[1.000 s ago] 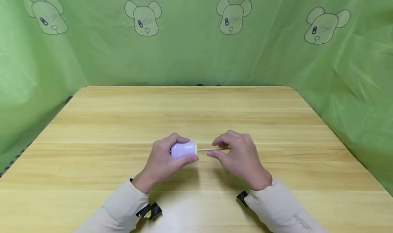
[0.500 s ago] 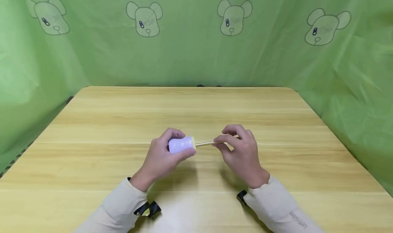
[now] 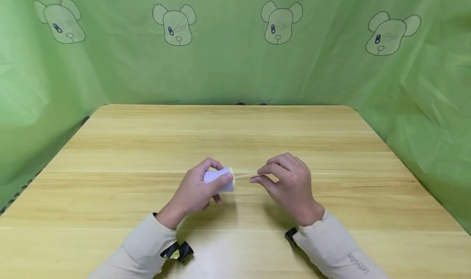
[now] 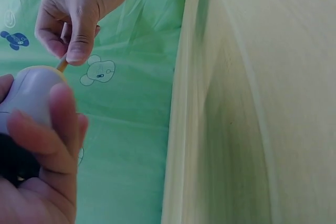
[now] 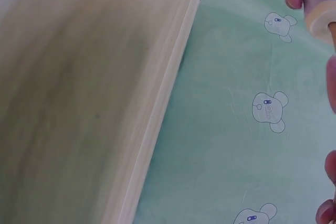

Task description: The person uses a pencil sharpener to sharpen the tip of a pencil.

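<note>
clearly, both hands are at work, and both are raised above the wooden table [image 3: 235,136]. the left hand [image 3: 195,189] is curled around a pale purple case [image 3: 220,172], with the thumb laid along its side and the index finger at the far side; other fingertips appear below it. the right hand [image 3: 290,185] is nearly closed, with bent fingers, and it pinches a thin wooden stick [image 3: 245,176] between thumb and fingers. the end of the stick on this side is hidden by the fingers.

the purple case lies sideways in the left hand, and its yellow rim [image 5: 317,20] faces toward the right hand. into this end goes the stick, through a hole in the middle; how deep it goes, and what else is inside the case, i cannot tell. at the opposite end, a dark part [image 4: 16,156] shows near the left palm.

so the case and the stick are between the two hands, which are near to each other but apart, and only a short piece of the stick is visible between them. behind the table hangs a green cloth [image 3: 228,70] with printed bear faces.
</note>
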The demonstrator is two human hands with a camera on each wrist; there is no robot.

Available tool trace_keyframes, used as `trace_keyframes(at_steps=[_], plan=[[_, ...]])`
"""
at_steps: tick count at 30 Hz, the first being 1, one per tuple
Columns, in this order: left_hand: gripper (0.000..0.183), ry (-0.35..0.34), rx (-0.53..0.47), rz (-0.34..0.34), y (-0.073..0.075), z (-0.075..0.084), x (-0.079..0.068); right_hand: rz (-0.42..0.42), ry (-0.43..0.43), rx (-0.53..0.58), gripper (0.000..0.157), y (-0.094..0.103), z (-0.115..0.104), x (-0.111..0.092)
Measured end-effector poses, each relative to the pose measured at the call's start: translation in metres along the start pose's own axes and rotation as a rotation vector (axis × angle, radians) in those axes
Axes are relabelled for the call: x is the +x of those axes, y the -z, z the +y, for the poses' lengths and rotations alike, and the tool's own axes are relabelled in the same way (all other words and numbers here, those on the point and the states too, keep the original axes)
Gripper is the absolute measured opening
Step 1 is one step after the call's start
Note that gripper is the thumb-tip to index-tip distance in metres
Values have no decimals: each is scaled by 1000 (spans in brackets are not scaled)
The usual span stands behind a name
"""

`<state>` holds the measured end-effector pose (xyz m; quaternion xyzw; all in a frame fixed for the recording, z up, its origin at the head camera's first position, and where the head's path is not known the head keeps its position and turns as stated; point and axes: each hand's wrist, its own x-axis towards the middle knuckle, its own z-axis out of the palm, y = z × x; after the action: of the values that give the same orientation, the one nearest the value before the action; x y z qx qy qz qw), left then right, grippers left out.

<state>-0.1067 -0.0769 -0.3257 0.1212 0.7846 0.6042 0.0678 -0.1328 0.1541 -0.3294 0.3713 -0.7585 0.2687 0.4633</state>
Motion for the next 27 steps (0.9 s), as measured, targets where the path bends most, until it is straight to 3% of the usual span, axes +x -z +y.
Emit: trace_keyframes(at_steps=[4, 12, 16, 19, 23, 27], plan=[[37, 32, -37, -42, 1, 0, 0, -10, -1, -17, 46, -1, -1, -2], [37, 57, -76, 5, 3, 0, 0, -46, 8, -46, 51, -7, -3, -6], [37, 47, -84, 5, 2, 0, 1, -81, -12, -36, 52, -6, -2, -7], [37, 7, -47, 7, 3, -1, 2, -121, -34, -16, 39, -3, -3, -7], [38, -101, 85, 34, 4, -3, 1, -242, -153, 35, 34, 1, -6, -3], [39, -233, 227, 32, 3, -6, 1, -520, -447, 221, 32, 9, -8, 4]])
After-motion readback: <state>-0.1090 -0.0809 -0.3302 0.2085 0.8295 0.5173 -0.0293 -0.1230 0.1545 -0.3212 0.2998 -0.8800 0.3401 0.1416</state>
